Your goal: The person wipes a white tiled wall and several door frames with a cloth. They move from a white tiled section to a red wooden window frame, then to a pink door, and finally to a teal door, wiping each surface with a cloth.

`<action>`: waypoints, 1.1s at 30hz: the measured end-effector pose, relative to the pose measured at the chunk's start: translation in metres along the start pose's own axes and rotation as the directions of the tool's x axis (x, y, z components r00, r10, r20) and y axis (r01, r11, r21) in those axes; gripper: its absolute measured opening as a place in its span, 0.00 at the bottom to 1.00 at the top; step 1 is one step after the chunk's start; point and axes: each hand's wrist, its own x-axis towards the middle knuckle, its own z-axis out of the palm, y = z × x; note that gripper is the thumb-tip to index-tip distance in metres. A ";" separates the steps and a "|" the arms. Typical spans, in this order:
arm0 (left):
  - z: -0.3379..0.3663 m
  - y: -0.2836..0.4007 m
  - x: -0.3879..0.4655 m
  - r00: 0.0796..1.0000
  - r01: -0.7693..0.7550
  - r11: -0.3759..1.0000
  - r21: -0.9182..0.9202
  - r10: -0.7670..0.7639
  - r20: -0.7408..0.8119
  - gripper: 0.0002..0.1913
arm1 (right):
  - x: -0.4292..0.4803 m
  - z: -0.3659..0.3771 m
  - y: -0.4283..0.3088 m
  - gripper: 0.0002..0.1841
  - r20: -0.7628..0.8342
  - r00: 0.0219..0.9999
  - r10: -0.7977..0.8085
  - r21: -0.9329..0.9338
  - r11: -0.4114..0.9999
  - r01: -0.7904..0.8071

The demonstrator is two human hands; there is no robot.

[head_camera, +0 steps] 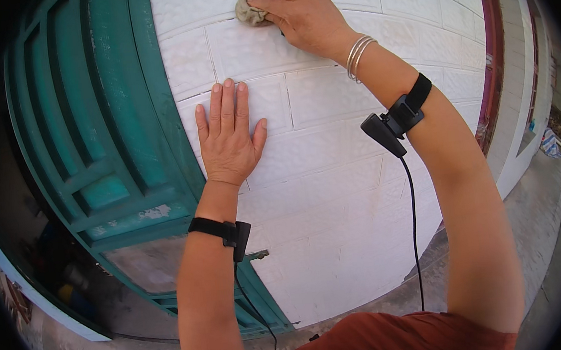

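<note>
A crumpled grey-green cloth [252,10] is bunched under the fingers of my right hand [304,15], pressed to the white brick-pattern wall [343,144] near the top of the view. Part of the cloth is hidden beneath those fingers. Lower and to the left, my left hand [228,134] lies flat on the same wall, its fingers spread and pointing up, holding nothing. Its outer edge is close to the frame of a green door [155,111].
A latch [258,255] sticks out from the door edge by my left forearm. Left of the door is a dark doorway [76,273]. Black cables [414,223] hang from the straps on both forearms. Right of the wall stands a reddish frame [493,56]; concrete ground [534,213] runs along below.
</note>
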 end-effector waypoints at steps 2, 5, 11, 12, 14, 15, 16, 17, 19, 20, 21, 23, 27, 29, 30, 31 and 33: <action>-0.001 0.000 0.001 1.000 -0.002 1.000 -0.004 0.002 -0.003 0.33 | -0.006 -0.006 0.016 0.16 -0.078 0.989 0.129 -0.110 0.984 -0.137; -0.001 0.001 0.001 1.000 -0.001 1.000 -0.014 0.001 -0.018 0.34 | -0.002 -0.004 0.035 0.16 -0.251 0.888 0.386 -0.245 0.862 -0.444; -0.001 0.001 0.001 1.000 0.004 1.000 -0.018 -0.004 -0.005 0.34 | 0.042 0.038 -0.026 0.20 -0.306 0.908 0.285 -0.244 0.899 -0.364; -0.001 0.000 0.001 1.000 0.004 1.000 -0.013 -0.004 -0.004 0.34 | 0.045 0.043 -0.037 0.21 -0.214 0.940 0.265 -0.223 0.924 -0.312; -0.001 0.000 0.000 1.000 0.006 1.000 -0.014 -0.006 0.013 0.34 | 0.049 0.043 -0.042 0.15 -0.143 0.973 0.182 -0.204 0.957 -0.209; 0.000 0.000 0.000 1.000 -0.006 1.000 -0.025 0.006 0.011 0.34 | 0.048 0.041 -0.039 0.13 -0.049 0.983 0.179 -0.210 0.960 -0.185; 0.000 -0.001 0.000 1.000 -0.013 0.999 -0.029 0.013 0.003 0.34 | 0.044 0.035 -0.032 0.12 -0.029 0.981 0.193 -0.257 0.947 -0.194; 0.000 -0.002 0.000 1.000 -0.016 0.999 -0.031 0.015 -0.008 0.34 | 0.035 0.025 -0.019 0.11 -0.010 0.979 0.203 -0.301 0.933 -0.197; -0.001 -0.003 -0.001 1.000 -0.024 0.999 -0.046 0.024 -0.015 0.34 | 0.018 0.009 -0.001 0.11 -0.067 0.981 0.185 -0.339 0.920 -0.196; -0.002 -0.003 -0.001 1.000 -0.026 0.999 -0.048 0.025 -0.018 0.33 | 0.012 0.005 0.003 0.11 -0.077 0.983 0.164 -0.306 0.935 -0.180; -0.002 -0.004 -0.001 1.000 -0.022 0.999 -0.042 0.022 0.002 0.33 | 0.005 0.002 0.006 0.11 -0.088 0.986 0.144 -0.271 0.949 -0.163; -0.004 -0.006 -0.002 0.999 -0.040 0.998 -0.049 0.041 0.004 0.34 | -0.011 -0.001 0.003 0.15 0.003 0.978 0.207 -0.307 0.931 -0.196; -0.003 -0.008 -0.003 0.998 -0.063 0.996 -0.068 0.062 -0.023 0.34 | -0.013 0.002 0.000 0.17 -0.029 0.986 0.162 -0.365 0.917 -0.161; -0.002 -0.009 -0.002 0.998 -0.060 0.997 -0.052 0.059 -0.027 0.34 | 0.000 0.007 0.009 0.17 -0.158 0.982 0.103 -0.380 0.912 -0.157; -0.002 -0.008 -0.004 0.997 -0.066 0.997 -0.048 0.064 -0.041 0.34 | 0.004 0.010 0.011 0.16 -0.188 0.976 0.113 -0.386 0.905 -0.179; -0.001 -0.007 -0.005 0.998 -0.052 0.997 -0.052 0.051 -0.027 0.34 | 0.007 0.011 0.013 0.14 -0.202 0.970 0.133 -0.323 0.926 -0.194; -0.001 -0.007 -0.005 0.998 -0.053 0.997 -0.055 0.051 -0.033 0.34 | 0.006 0.009 0.012 0.11 -0.230 0.957 0.177 -0.199 0.954 -0.224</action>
